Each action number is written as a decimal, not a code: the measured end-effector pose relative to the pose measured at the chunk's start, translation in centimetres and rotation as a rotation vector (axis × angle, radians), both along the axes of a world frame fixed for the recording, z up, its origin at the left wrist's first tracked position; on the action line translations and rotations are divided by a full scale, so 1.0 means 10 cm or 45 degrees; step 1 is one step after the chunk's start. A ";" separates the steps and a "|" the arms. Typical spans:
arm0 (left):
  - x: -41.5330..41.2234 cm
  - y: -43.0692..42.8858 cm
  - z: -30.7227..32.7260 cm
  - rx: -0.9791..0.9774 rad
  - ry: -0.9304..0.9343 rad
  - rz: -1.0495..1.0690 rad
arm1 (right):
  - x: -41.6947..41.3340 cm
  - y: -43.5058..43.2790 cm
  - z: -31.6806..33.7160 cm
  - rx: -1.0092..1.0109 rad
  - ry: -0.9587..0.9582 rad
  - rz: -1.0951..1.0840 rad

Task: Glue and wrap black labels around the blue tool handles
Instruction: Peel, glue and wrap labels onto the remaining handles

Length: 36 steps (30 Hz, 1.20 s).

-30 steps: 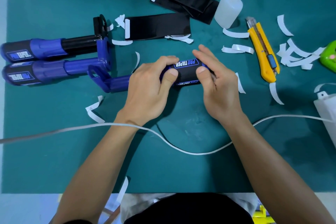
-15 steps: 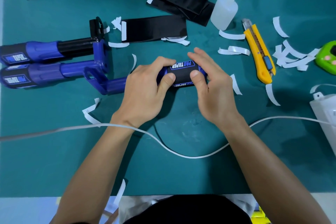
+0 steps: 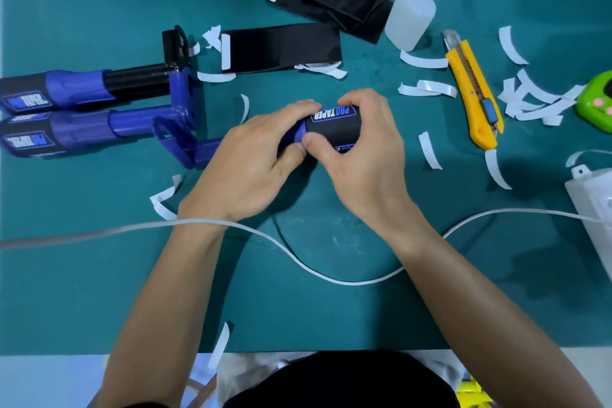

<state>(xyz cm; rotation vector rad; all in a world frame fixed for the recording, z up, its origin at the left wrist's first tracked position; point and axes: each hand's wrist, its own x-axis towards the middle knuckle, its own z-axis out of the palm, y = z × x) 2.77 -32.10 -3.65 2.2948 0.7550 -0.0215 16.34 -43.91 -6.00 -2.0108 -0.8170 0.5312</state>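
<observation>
Between 2 hands [image 3: 255,159] [image 3: 364,156] — black-labelled handle [image 3: 332,126]

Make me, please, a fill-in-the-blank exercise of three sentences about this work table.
1. The left hand and right hand both grip one blue tool handle with a ____ label.
2. Its print reads PRO ____.
3. The utility knife right of the hands is ____.
Missing words: black; TAPER; yellow.

Yellow utility knife [image 3: 473,93] on teal mat [image 3: 99,291]; white cable [image 3: 351,282] crossing mat; green gadget [image 3: 596,99] far right.
</observation>
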 end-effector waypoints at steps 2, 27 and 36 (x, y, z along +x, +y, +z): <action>0.00 0.00 0.00 -0.008 -0.004 0.002 | 0.01 0.01 -0.02 0.014 -0.021 0.014; -0.02 0.04 -0.04 -0.033 -0.045 0.056 | 0.55 -0.16 -0.01 0.244 0.758 0.291; -0.01 0.03 -0.02 -0.058 -0.051 0.063 | 0.27 -0.08 -0.02 0.202 0.288 0.087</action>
